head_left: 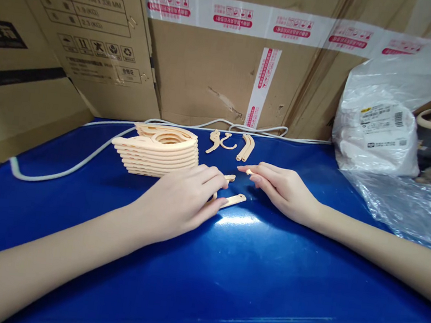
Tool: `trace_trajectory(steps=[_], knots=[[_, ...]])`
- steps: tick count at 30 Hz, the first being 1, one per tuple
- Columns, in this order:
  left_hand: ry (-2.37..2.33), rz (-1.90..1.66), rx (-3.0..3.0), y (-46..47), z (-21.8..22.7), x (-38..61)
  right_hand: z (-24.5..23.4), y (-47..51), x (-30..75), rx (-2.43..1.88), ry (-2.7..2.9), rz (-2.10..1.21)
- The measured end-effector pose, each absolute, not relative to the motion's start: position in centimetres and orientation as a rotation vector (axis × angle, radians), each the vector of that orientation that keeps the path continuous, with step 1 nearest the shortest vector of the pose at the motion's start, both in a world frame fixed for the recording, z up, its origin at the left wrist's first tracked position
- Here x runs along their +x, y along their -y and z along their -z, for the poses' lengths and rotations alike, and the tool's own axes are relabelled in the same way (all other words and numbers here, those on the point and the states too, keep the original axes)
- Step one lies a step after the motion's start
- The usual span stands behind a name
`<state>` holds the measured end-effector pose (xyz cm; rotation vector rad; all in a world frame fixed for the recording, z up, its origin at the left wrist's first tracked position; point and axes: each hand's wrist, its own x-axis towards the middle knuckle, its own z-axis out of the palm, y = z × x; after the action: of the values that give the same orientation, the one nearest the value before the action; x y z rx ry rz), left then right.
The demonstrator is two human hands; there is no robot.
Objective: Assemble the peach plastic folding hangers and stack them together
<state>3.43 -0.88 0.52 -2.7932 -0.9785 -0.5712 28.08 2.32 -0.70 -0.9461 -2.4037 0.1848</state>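
Observation:
My left hand (187, 197) is closed around a beige plastic hanger part (236, 201), whose flat end with a hole sticks out past the thumb. Another beige end (230, 178) shows beyond its fingertips; the rest is covered by the hand. Between thumb and fingers, my right hand (288, 191) pinches a small beige plastic piece (249, 172), a short gap away from the left hand. Just behind the left hand stands a neat stack of beige folding hangers (157, 157).
Farther back lie a loose hook (229, 142), a curved piece (214, 141) and two curved arms (245, 148). A white cable (93, 159) runs along the blue table (169, 281). Cardboard boxes (218, 73) wall the back and left. A white plastic parcel (378, 132) and clear wrap (402, 205) occupy the right.

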Motion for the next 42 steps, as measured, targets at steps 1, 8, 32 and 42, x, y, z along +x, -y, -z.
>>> trace_trajectory(steps=[1, 8, 32, 42], knots=[[0.973, 0.59, -2.849, 1.0, -0.5, 3.6, 0.6, -2.3, 28.1, -0.961, 2.397, -0.201], [1.052, 0.51, -2.983, 0.9, 0.4, 4.1, 0.5, -2.2, 28.0, -1.063, 2.44, -0.255], [1.2, 0.765, -3.134, 1.0, 0.6, 4.0, 0.0, -1.6, 27.7, -1.028, 2.575, -0.379], [1.069, 0.689, -3.09, 0.8, 0.9, 4.0, -0.3, -1.1, 27.4, -0.977, 2.491, -0.548]])
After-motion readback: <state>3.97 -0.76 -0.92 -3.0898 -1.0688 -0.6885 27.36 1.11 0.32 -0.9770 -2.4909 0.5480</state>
